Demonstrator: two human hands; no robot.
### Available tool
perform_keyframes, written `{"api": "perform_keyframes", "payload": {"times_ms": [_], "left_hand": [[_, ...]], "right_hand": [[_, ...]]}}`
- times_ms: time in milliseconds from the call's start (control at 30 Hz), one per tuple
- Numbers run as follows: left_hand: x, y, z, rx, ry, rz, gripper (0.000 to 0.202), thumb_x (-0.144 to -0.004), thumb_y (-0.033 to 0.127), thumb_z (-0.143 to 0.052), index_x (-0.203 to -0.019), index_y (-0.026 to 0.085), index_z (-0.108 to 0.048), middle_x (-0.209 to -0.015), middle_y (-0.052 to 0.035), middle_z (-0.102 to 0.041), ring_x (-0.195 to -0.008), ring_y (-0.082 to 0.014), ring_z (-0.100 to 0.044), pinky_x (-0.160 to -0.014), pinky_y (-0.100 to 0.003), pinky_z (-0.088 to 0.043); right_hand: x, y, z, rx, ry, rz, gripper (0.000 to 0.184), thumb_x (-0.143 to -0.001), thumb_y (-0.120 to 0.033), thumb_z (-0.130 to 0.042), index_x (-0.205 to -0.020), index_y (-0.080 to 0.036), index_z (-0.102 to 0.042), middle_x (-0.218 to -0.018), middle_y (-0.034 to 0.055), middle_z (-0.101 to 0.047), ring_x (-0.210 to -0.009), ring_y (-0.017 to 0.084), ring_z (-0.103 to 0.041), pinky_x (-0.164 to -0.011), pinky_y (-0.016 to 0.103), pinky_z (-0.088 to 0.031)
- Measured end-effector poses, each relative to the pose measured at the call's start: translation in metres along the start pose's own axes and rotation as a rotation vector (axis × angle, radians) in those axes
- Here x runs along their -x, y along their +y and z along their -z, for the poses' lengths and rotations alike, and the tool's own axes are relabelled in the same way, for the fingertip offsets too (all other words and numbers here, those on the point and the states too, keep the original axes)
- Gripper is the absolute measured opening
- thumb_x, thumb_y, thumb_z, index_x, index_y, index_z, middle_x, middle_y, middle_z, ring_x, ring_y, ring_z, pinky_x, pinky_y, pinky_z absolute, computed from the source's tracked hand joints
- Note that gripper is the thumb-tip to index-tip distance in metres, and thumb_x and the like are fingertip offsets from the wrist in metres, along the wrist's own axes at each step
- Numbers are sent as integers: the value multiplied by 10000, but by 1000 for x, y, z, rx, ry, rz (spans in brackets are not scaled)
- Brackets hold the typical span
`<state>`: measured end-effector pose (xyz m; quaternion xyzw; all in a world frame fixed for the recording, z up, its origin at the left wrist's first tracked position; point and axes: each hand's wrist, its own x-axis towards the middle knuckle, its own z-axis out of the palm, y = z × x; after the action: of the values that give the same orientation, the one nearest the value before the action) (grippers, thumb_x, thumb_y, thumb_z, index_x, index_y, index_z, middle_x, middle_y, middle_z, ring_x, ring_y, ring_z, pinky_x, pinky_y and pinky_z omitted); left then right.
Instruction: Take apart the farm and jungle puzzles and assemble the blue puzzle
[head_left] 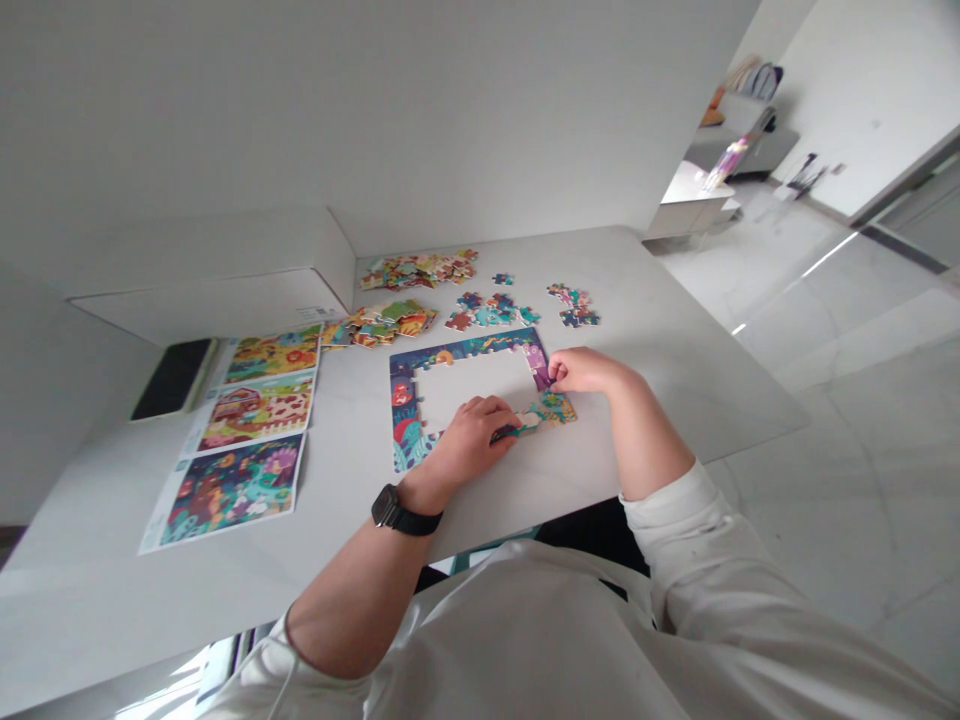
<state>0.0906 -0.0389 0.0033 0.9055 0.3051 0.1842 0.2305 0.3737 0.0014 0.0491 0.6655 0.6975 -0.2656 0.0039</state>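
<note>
A rectangular ring of joined jigsaw border pieces (403, 394) lies on the table, its middle showing bare tabletop. My left hand (474, 437) rests over the ring's lower edge with fingers curled, and a dark puzzle piece (505, 433) shows at its fingertips. At the right side of the ring, my right hand (581, 371) has its fingers pinched together on a purple puzzle piece (541, 376). Just below those fingers is the green and yellow lower right corner (557, 406). My left hand covers part of the bottom border.
Loose puzzle pieces (495, 312) lie beyond the ring, with a small group (579, 316) at right and piles (394, 322) at left. A printed picture sheet (241, 485), a phone (174, 378) and a white box (217, 285) occupy the table's left side. The table's right edge (720, 310) borders the floor.
</note>
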Motion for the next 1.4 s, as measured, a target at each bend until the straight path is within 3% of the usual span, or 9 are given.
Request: {"api": "perform_keyframes", "payload": {"times_ms": [633, 767, 967, 1100, 1400], "left_hand": [[1, 4, 2, -33, -6, -8, 254, -963, 230, -720, -1204, 288, -772, -1260, -75, -734, -1168, -276, -671, -1069, -471, -530], [-5, 21, -3, -69, 22, -46, 345, -1014, 275, -668, -1356, 292, -717, -1418, -90, -690, -1300, -289, -637, -1144, -489, -508], [-27, 36, -20, -241, -112, -63, 595, -1004, 377, -688, -1573, 268, -553, -1685, -135, -502, -1541, -341, -479, -1297, -561, -360], [-38, 35, -28, -300, -148, -32, 617, -1008, 424, -671, -1591, 279, -531, -1685, -123, -510, -1554, -338, -470, -1312, -549, -335], [-45, 41, -29, -312, -90, -18, 501, -1046, 447, -618, -1498, 231, -621, -1594, -145, -592, -1465, -348, -536, -1244, -547, -398]], "right_hand": [[3, -1, 3, -1, 31, -4, 107, -879, -207, -816, -972, -256, -797, -916, -2, -830, -834, 180, -736, -701, 254, -452], [2, 2, 3, -17, 47, -14, 128, -893, -220, -803, -1014, -255, -788, -940, -2, -833, -844, 178, -738, -706, 250, -460], [-2, 5, 1, 5, 54, -14, 148, -870, -212, -825, -1004, -247, -772, -920, -1, -827, -856, 185, -739, -708, 252, -460], [-6, 8, -1, 20, 74, -14, 175, -877, -219, -825, -1041, -244, -771, -975, 9, -834, -880, 179, -740, -702, 247, -457], [-5, 3, 3, -3, 60, -28, 129, -883, -187, -822, -999, -235, -793, -1022, 46, -844, -895, 199, -751, -685, 257, -456]]}}
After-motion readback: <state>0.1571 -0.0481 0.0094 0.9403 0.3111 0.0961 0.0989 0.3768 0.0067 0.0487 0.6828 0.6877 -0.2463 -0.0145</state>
